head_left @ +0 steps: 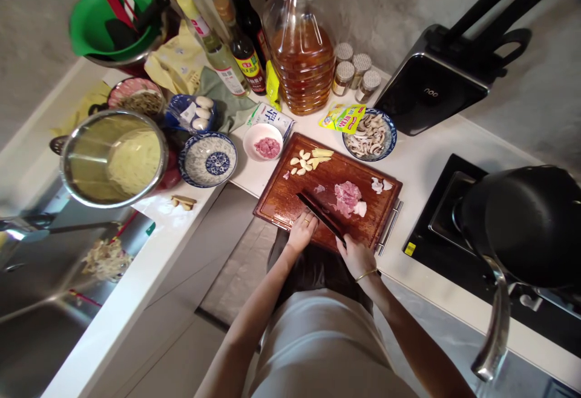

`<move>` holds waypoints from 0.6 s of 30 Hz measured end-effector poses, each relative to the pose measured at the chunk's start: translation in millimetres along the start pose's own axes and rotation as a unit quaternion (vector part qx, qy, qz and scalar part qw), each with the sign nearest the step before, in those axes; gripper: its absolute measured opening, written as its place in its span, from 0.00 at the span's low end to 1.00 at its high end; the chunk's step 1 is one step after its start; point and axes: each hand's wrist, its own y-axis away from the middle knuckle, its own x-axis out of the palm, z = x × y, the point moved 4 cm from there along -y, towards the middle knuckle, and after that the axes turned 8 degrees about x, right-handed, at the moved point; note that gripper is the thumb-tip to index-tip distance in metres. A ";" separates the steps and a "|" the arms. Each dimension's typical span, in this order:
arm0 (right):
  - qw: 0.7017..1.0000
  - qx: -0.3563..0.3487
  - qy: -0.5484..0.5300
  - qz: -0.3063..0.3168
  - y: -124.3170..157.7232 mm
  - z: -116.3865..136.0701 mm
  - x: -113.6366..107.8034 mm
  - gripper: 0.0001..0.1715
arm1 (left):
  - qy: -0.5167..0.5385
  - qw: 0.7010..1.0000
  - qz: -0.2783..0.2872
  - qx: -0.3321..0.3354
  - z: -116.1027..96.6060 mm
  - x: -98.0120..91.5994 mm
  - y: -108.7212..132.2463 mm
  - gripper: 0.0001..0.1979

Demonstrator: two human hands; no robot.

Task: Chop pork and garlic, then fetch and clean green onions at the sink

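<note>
A dark wooden cutting board [290, 201] lies on the white counter in front of me. Raw pink meat [347, 197] sits near its middle, with peeled garlic cloves [301, 163] and ginger slices [321, 154] at its far edge. My right hand [357, 257] is closed round the handle of a dark knife [321, 216], whose blade lies flat across the board. My left hand [302, 231] rests at the board's near edge with fingertips touching the blade's end; its fingers are curled.
A small bowl of cut meat [267, 146], a bowl of sliced mushrooms [370, 135], a patterned bowl [207, 160] and a steel bowl [113, 157] surround the board. Oil jug [302, 62] and bottles stand behind. A black pot [526, 222] sits right; sink [40, 301] left.
</note>
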 end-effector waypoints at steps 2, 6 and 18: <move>1.000 -0.001 -0.003 -0.001 -1.0 -0.4 -0.4 0.24 | 0.013 1.000 -0.003 0.005 -0.7 -0.1 0.3 0.07; 1.000 0.002 -0.010 0.011 -2.5 -0.8 0.4 0.24 | 0.016 1.000 -0.004 0.007 -0.2 -1.1 -1.1 0.09; 0.999 0.011 -0.028 0.029 -9.8 15.3 2.9 0.22 | 0.008 1.000 0.002 -0.003 3.0 0.8 -1.7 0.08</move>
